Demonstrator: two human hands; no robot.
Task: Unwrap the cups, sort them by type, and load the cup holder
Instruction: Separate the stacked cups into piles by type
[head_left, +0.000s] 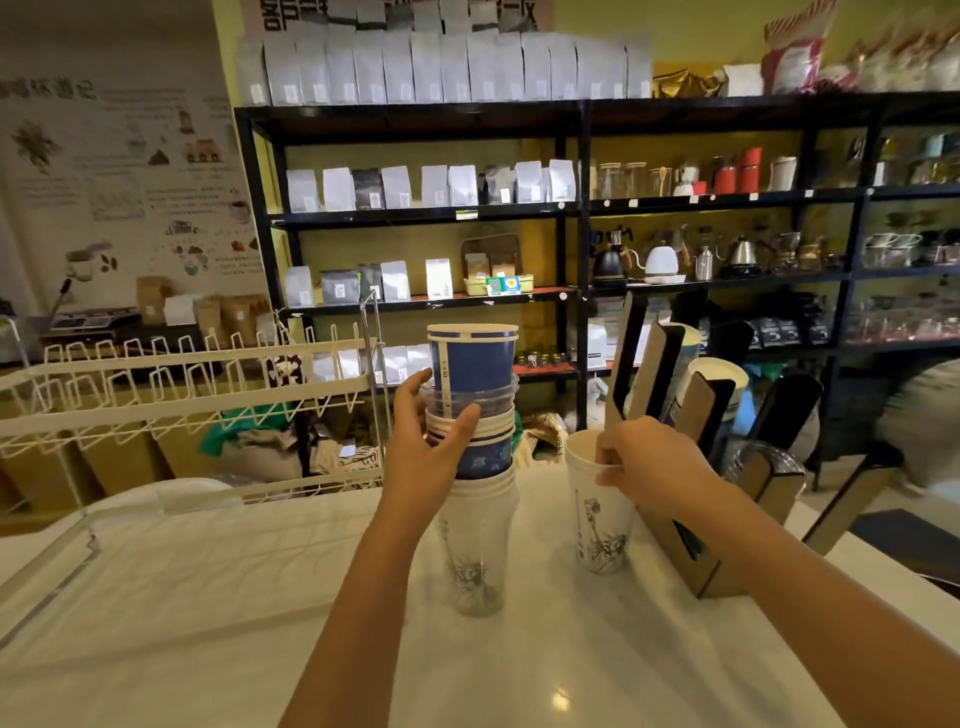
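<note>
Two hands worked apart. The left hand (434, 431) wrapped its fingers round a mixed stack (475, 415) of blue, clear and white cups standing on the surface (208, 597), likely steadying it for sorting. The right hand (641, 457) pinched the rim of a single white cup (600, 514) just beside the holder (691, 467), probably ready to load it.

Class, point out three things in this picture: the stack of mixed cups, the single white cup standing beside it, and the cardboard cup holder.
Stack of mixed cups (480, 364): head view, on the top blue cup's side.
Single white cup (602, 525): head view, on its printed side wall.
Cardboard cup holder (670, 545): head view, on its brown front wall.
</note>
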